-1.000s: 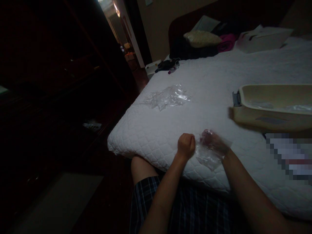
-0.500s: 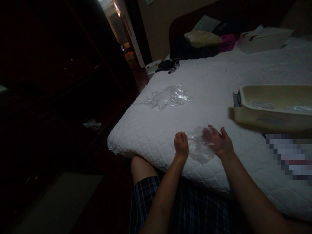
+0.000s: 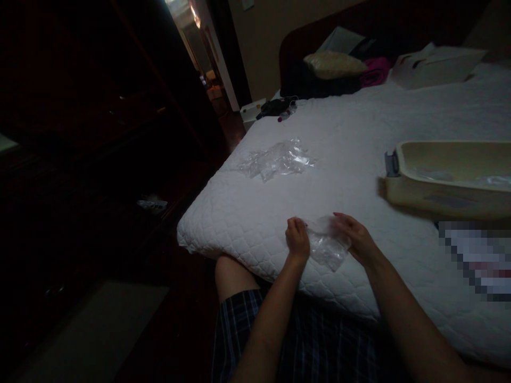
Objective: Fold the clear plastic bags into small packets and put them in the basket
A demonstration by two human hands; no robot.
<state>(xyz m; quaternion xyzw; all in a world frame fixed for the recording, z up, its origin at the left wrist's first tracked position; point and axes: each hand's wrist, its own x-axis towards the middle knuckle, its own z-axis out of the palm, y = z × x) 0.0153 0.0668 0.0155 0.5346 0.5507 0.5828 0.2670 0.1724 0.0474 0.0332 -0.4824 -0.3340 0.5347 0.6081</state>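
Observation:
A crumpled clear plastic bag lies over the near edge of the bed, between my two hands. My left hand is closed in a pinch on the bag's left side. At its upper right is my right hand, with the fingers stretched out against the plastic; their tips are blurred by motion. Farther up the bed, more crumpled clear plastic lies flat and apart from both hands.
A cream plastic bin with a grey latch sits on the white quilted mattress to the right, with clear plastic inside. Behind are a white box, a yellowish pillow and a pink roll. A pixelated patch covers something below the bin.
My right hand has turned, bringing its spread fingers and thumb closer together on the bag. The plastic between my hands looks more bunched up. My left hand keeps its hold.

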